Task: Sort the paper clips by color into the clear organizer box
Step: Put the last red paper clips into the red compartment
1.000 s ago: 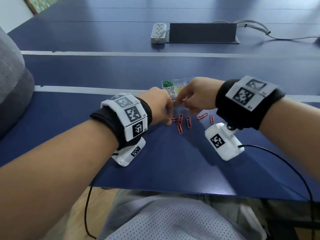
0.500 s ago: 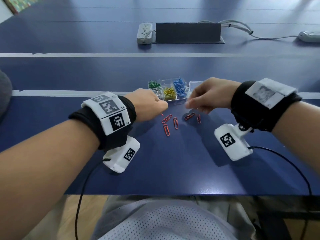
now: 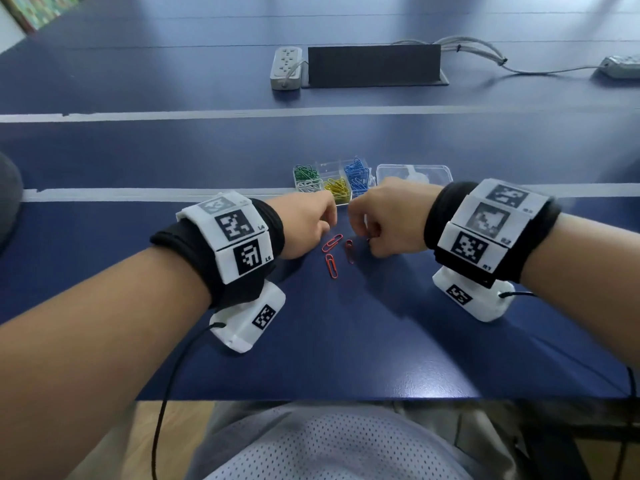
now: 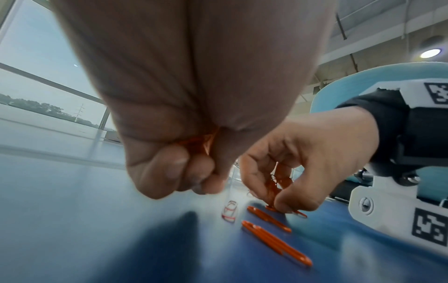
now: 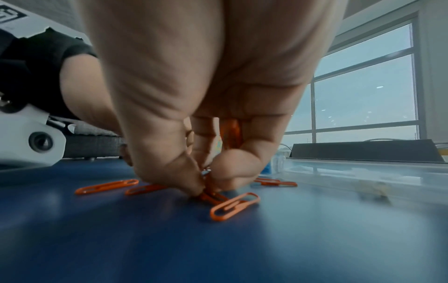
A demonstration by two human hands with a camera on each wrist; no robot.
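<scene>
Several orange-red paper clips (image 3: 331,265) lie loose on the blue table between my hands. My left hand (image 3: 308,226) hovers just above them with its fingers curled into a fist, and orange clips (image 4: 201,142) show inside the palm. My right hand (image 3: 384,223) is down at the table, thumb and fingertips pinching an orange clip (image 5: 211,195), with more clips (image 5: 232,132) tucked in its palm. The clear organizer box (image 3: 334,183) sits just beyond my hands, holding green, white, yellow and blue clips in separate compartments.
The box's clear lid (image 3: 414,173) lies open to the right of the compartments. A white power strip (image 3: 285,67) and a black panel (image 3: 374,65) stand far back with cables. The table's near edge (image 3: 311,400) is close to my lap.
My right hand has dropped from above the clips down to the table and pinched one. My left hand drew back a little, still closed. Fewer loose clips show than a second ago.
</scene>
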